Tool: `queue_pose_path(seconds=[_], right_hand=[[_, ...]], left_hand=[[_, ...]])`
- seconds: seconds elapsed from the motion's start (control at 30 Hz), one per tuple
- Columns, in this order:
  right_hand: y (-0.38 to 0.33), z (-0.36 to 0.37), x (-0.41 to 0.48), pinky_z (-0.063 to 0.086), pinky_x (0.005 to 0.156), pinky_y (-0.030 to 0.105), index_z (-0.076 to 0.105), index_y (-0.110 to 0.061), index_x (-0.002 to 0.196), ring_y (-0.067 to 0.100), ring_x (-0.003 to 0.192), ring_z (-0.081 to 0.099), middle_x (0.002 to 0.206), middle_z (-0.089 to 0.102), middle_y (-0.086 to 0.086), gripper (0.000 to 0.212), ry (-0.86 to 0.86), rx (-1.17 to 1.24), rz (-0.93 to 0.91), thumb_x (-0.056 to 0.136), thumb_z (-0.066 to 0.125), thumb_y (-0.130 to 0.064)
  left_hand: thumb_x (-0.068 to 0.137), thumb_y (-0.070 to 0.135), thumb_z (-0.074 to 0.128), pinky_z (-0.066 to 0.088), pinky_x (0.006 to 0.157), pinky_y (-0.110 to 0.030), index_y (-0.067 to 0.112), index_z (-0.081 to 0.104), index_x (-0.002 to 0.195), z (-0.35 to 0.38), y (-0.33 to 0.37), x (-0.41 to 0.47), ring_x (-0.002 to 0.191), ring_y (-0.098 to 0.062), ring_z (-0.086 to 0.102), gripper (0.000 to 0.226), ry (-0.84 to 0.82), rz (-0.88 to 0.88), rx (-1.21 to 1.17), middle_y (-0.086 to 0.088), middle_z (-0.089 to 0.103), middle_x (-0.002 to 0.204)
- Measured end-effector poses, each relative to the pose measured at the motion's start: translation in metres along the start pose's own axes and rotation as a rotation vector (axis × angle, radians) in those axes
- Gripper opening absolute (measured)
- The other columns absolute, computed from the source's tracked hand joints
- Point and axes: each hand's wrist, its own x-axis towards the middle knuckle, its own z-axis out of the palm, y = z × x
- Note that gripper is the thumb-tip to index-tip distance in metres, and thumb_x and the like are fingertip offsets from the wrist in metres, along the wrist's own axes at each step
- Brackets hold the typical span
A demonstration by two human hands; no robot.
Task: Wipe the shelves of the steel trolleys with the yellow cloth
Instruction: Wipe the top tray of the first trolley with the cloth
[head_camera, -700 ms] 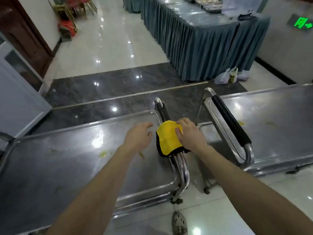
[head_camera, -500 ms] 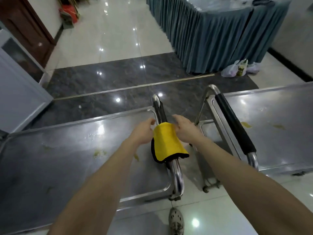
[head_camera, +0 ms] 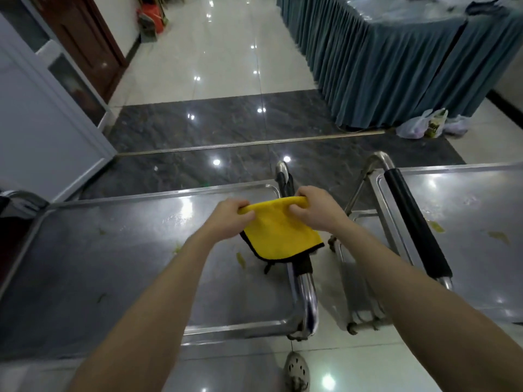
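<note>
The yellow cloth [head_camera: 278, 233], black-edged, hangs spread between my two hands above the handle [head_camera: 304, 284] of the left steel trolley. My left hand [head_camera: 230, 217] pinches its upper left corner and my right hand [head_camera: 312, 212] pinches its upper right corner. Below lies the left trolley's top shelf [head_camera: 113, 264], smeared and dotted with small yellow-green scraps. The right trolley's shelf [head_camera: 475, 239], with a black-padded handle [head_camera: 416, 224], carries yellowish stains too.
A blue-skirted table [head_camera: 382, 60] stands at the back right with plastic bags [head_camera: 424, 125] on the floor beside it. A white cabinet [head_camera: 36, 117] and a brown door [head_camera: 82, 43] are on the left. My shoe [head_camera: 295, 373] shows between the trolleys on the glossy tiled floor.
The cloth was draped over the left trolley's handle under my right hand. Both hands have since taken its top corners and lifted it, stretching it open.
</note>
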Motion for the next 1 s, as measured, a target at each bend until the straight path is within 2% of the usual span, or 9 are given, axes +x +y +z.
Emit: queue_pose_path(seconds=[0.1,0.2,0.37,0.47,0.57,0.67,0.83,0.93,1.0], right_hand=[[-0.046,0.006,0.008,0.052,0.061,0.04,0.061,-0.024,0.102,0.021,0.074,0.063,0.084,0.066,0.002,0.019,0.06,0.015,-0.076,0.093,0.063,-0.04],[-0.092,0.029,0.014,0.056,0.064,0.043,0.059,-0.023,0.109,0.02,0.076,0.064,0.087,0.067,0.001,0.018,0.065,0.024,-0.134,0.098,0.061,-0.037],[-0.174,0.103,0.015,0.051,0.069,0.044,0.052,-0.032,0.111,0.027,0.09,0.063,0.099,0.068,0.004,0.011,0.097,0.065,-0.181,0.104,0.059,-0.036],[-0.233,0.158,0.007,0.052,0.074,0.044,0.058,-0.032,0.113,0.026,0.094,0.062,0.101,0.067,0.001,0.011,0.113,0.165,-0.18,0.105,0.061,-0.039],[-0.291,0.214,-0.005,0.051,0.078,0.041,0.068,-0.026,0.112,0.023,0.094,0.063,0.1,0.069,-0.001,0.013,0.129,0.276,-0.144,0.103,0.068,-0.035],[-0.341,0.264,-0.013,0.045,0.069,0.036,0.069,-0.02,0.098,0.019,0.081,0.061,0.084,0.065,-0.001,0.02,0.086,0.324,-0.064,0.101,0.072,-0.04],[-0.394,0.324,-0.018,0.045,0.064,0.041,0.063,-0.021,0.08,0.023,0.073,0.06,0.073,0.061,0.003,0.034,0.044,0.401,0.056,0.096,0.076,-0.048],[-0.408,0.348,-0.02,0.052,0.068,0.045,0.07,-0.02,0.088,0.028,0.081,0.067,0.081,0.069,0.01,0.034,-0.017,0.424,0.083,0.097,0.073,-0.052],[-0.413,0.366,-0.018,0.049,0.065,0.038,0.07,-0.023,0.09,0.023,0.083,0.067,0.083,0.069,0.005,0.031,-0.05,0.371,0.092,0.098,0.071,-0.053]], left_hand=[[0.097,0.022,0.065,0.054,0.066,-0.039,0.018,0.076,0.099,-0.039,-0.026,-0.019,0.083,-0.028,0.069,0.011,0.127,0.046,-0.058,-0.009,0.071,0.09],[0.098,0.023,0.071,0.053,0.063,-0.023,0.031,0.077,0.116,-0.078,-0.065,-0.044,0.086,-0.017,0.069,0.02,0.264,0.056,-0.138,0.004,0.072,0.098],[0.102,0.03,0.075,0.057,0.08,-0.032,0.032,0.056,0.125,-0.133,-0.152,-0.088,0.098,-0.013,0.07,0.031,0.443,0.068,-0.315,0.004,0.071,0.109],[0.107,0.03,0.067,0.051,0.067,-0.033,0.032,0.043,0.124,-0.165,-0.213,-0.116,0.086,-0.016,0.067,0.029,0.509,0.078,-0.272,0.001,0.066,0.097],[0.11,0.031,0.06,0.046,0.059,-0.038,0.039,0.039,0.116,-0.197,-0.275,-0.148,0.072,-0.023,0.062,0.024,0.489,0.049,-0.224,-0.006,0.061,0.082],[0.11,0.026,0.06,0.045,0.062,-0.038,0.042,0.046,0.104,-0.227,-0.335,-0.179,0.069,-0.021,0.058,0.022,0.46,0.025,-0.225,-0.008,0.061,0.081],[0.104,0.009,0.065,0.051,0.08,-0.029,0.03,0.074,0.09,-0.265,-0.406,-0.213,0.09,0.001,0.065,0.027,0.335,-0.034,-0.319,0.022,0.071,0.093],[0.097,0.009,0.076,0.056,0.086,-0.026,0.031,0.084,0.088,-0.278,-0.436,-0.231,0.102,-0.007,0.072,0.025,0.202,-0.111,-0.391,0.011,0.078,0.105],[0.093,0.01,0.082,0.061,0.088,-0.031,0.029,0.085,0.091,-0.28,-0.452,-0.238,0.105,-0.017,0.074,0.02,0.163,-0.164,-0.386,0.001,0.078,0.112]])
